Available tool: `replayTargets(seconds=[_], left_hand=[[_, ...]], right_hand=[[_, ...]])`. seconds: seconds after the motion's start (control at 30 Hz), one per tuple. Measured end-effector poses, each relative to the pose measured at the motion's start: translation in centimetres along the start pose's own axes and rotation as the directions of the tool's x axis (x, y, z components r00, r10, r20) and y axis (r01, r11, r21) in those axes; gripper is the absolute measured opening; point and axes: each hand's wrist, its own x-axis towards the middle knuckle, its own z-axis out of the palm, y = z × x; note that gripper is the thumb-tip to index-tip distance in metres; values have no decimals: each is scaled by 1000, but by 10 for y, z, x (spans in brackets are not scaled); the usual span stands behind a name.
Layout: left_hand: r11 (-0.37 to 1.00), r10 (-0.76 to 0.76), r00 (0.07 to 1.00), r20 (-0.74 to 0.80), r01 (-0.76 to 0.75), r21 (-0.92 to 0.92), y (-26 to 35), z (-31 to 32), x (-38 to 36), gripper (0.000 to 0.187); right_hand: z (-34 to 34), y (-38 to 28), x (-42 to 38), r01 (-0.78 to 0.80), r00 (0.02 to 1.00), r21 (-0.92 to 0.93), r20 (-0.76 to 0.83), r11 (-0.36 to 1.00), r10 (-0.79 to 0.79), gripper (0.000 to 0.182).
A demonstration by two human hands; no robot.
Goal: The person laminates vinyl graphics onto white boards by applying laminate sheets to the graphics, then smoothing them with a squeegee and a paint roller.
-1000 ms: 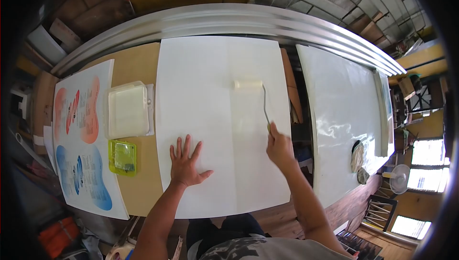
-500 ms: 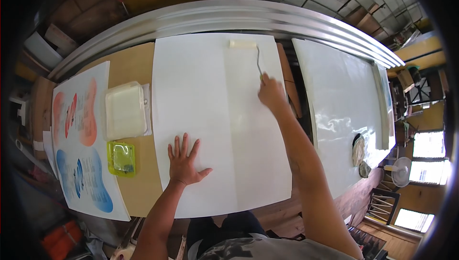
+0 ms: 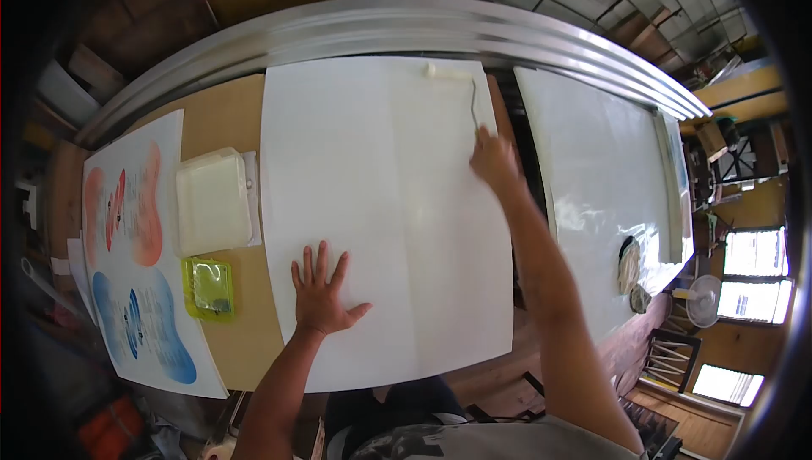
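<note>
A large white board (image 3: pixel 338 156) lies in front of me, with a slightly shinier strip along its right half. My right hand (image 3: pixel 496 161) is closed around the handle of a paint roller (image 3: pixel 448 73). The roller's pale sleeve rests near the board's far right corner, and its bent wire frame runs down to my fist. My left hand (image 3: pixel 325 295) presses flat on the board's lower left part, fingers spread, holding nothing.
Left of the board, a white tray (image 3: pixel 216 202) and a lime-green container (image 3: pixel 208 288) sit on brown board (image 3: pixel 249 316). Beyond them lies a printed sheet (image 3: pixel 139 249) with red and blue shapes. Metal rails (image 3: pixel 381 24) span the far side. A glossy sheet-covered surface (image 3: pixel 592 181) is at right.
My right hand has moved the roller a little to the right along the far part of the board. My left hand stays flat in place. The whole view has shifted slightly.
</note>
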Motion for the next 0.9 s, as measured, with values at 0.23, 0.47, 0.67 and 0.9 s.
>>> replayTargets(seconds=[0.23,0.47,0.67,0.9], left_hand=[[1000,18,999,-37,-18,-11,0,-5,2,105],[1000,20,999,-49,-20,-2,0,-3,1,104],[999,29,997,-76,-27,24,1,0,2,104],[996,57,992,-108,-48,81,3,4,2,104]], right_hand=[[0,60,-179,12,994,31,106,999,-15,53],[-3,49,-248,-198,973,59,130,978,189,53],[-25,47,3,-146,989,177,-12,973,151,23],[-25,89,-279,-177,955,56,253,983,158,53]])
